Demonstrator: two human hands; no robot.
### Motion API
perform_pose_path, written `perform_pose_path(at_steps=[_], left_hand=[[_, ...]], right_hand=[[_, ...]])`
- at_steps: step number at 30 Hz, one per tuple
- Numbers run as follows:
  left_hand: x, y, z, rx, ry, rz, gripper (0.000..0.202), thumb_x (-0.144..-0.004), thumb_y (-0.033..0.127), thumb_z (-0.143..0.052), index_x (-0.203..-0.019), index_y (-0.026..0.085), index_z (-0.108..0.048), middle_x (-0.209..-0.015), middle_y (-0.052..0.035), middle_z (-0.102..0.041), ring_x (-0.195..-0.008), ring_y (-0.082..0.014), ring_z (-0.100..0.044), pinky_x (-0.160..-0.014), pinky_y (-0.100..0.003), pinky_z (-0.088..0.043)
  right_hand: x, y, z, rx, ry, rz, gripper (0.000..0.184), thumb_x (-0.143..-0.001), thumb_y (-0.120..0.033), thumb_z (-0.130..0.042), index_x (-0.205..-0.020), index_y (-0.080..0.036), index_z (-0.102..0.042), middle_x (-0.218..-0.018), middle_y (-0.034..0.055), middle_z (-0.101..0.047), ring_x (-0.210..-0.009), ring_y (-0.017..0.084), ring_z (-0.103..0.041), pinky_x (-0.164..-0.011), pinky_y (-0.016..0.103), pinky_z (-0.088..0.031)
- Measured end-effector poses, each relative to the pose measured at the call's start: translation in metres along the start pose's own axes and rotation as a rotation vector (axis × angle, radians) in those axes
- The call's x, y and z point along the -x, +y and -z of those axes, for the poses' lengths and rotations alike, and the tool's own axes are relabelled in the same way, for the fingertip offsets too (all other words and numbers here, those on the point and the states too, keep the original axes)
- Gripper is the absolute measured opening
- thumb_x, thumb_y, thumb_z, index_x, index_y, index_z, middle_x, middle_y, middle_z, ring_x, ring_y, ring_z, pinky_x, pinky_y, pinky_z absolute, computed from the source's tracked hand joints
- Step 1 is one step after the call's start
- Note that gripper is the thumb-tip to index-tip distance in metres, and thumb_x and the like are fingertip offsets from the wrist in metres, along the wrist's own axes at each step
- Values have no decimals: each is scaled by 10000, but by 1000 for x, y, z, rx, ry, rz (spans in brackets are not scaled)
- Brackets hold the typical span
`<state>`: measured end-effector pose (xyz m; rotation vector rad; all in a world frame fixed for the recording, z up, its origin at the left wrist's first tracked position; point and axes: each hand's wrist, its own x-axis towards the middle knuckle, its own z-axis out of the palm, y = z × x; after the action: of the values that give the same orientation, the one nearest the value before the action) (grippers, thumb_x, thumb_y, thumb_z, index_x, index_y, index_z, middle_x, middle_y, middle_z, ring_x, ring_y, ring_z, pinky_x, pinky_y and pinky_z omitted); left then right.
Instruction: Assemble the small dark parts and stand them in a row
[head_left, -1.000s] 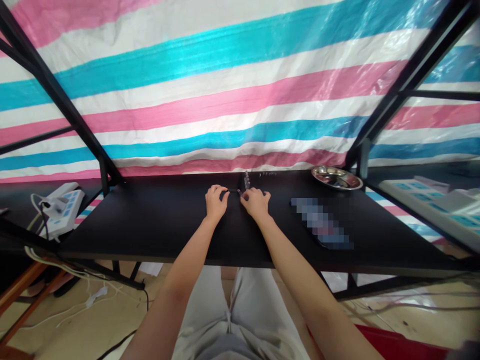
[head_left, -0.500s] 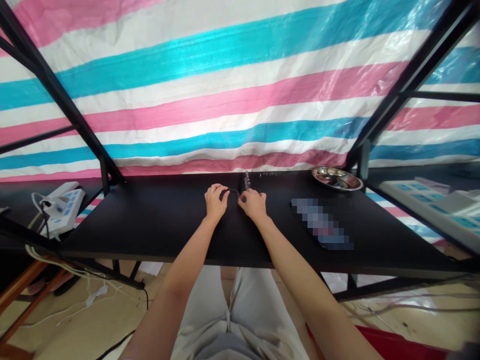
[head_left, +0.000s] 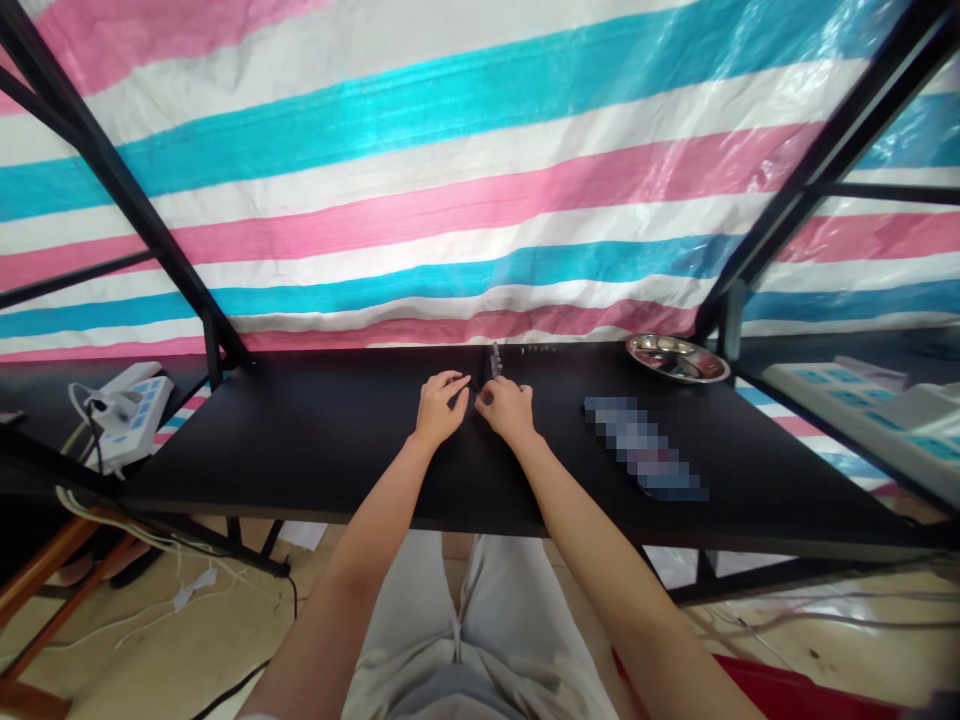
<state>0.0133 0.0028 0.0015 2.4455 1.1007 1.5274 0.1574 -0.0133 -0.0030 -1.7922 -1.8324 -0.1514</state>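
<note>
My left hand [head_left: 441, 408] is over the black table [head_left: 300, 430], thumb and forefinger curled toward each other at a thin dark piece [head_left: 474, 386] too small to name. Close on its right, my right hand [head_left: 508, 408] has its thumb and fingers pinched together at the other end of that piece; what exactly sits in the pinch is hidden. Just beyond the right fingertips stands a clear, bumpy strip [head_left: 496, 358], with a dark upright edge beside it. Several tiny shiny bits [head_left: 537, 350] lie farther back, to the right of the strip.
A round steel divided plate [head_left: 677, 360] rests at the back right. Nearer lies a long blurred-out bluish object [head_left: 645, 450]. White power strips [head_left: 135, 425] are on the left side table, with cables below. Black metal posts [head_left: 214, 330] and a striped sheet [head_left: 450, 220] bound the table.
My left hand has moved a little to the right, bringing its fingertips closer to my right hand; less of the thin dark piece shows between them. My right hand has barely moved.
</note>
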Motion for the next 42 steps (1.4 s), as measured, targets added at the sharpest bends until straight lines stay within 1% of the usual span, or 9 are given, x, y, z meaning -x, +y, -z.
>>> perform_pose_path(at_steps=[3,8,11,15,24,30,36,39,42], left_hand=[[-1,0,0,40,14,25,231,-816,231,-504,-997,210,-646,-982,-59,-606,-895,-153,-543,-841,-320,-430],[-4,-1,0,163,47,129,156,-782,224,-557,-906,205,-649,-965,-60,-593,-939,-159,-551,-847,-317,-438],[-6,-2,1,243,36,200,129,-758,216,-586,-873,197,-641,-991,-64,-589,-953,-161,-555,-760,-282,-454],[-7,-1,2,315,33,265,117,-740,221,-606,-849,190,-631,-1023,-69,-588,-937,-156,-563,-650,-237,-435],[-9,-3,3,425,33,311,113,-734,243,-614,-830,185,-630,-1006,-70,-598,-866,-140,-577,-613,-226,-427],[-8,-4,2,425,28,306,113,-736,243,-607,-830,184,-626,-1003,-66,-595,-863,-137,-572,-605,-219,-422],[-8,-3,2,407,20,305,113,-741,252,-593,-827,180,-613,-990,-61,-596,-829,-128,-573,-600,-221,-418],[-8,-1,2,403,43,345,124,-750,265,-578,-839,181,-595,-952,-53,-605,-814,-127,-580,-599,-222,-418],[-8,0,1,411,90,425,140,-757,283,-565,-848,177,-579,-884,-43,-614,-778,-123,-584,-600,-222,-418]], right_hand=[[0,0,-1,-35,36,19,129,-762,-269,-511,-699,-172,-569,-789,36,-582,-753,166,-509,-691,314,-231],[0,0,-2,-127,99,84,130,-768,-269,-512,-692,-178,-564,-783,33,-588,-751,164,-517,-704,315,-242],[0,0,-1,-178,132,120,123,-770,-269,-513,-700,-181,-563,-794,30,-597,-747,159,-525,-718,318,-249],[0,-2,2,-210,174,160,122,-774,-269,-510,-707,-182,-563,-790,23,-602,-702,143,-522,-735,324,-258],[0,-1,5,-254,233,246,110,-778,-265,-522,-716,-184,-562,-786,20,-607,-683,135,-521,-741,317,-277],[0,0,3,-257,245,258,120,-780,-266,-516,-706,-184,-562,-776,19,-601,-678,133,-515,-747,317,-277],[1,-2,7,-240,198,244,129,-784,-271,-501,-715,-182,-564,-788,31,-611,-691,142,-521,-755,317,-282],[1,-4,8,-249,188,230,130,-786,-280,-498,-728,-186,-566,-811,34,-613,-695,144,-520,-765,317,-282],[1,-7,8,-267,196,235,129,-787,-280,-494,-735,-186,-566,-822,31,-612,-689,138,-518,-777,314,-283]])
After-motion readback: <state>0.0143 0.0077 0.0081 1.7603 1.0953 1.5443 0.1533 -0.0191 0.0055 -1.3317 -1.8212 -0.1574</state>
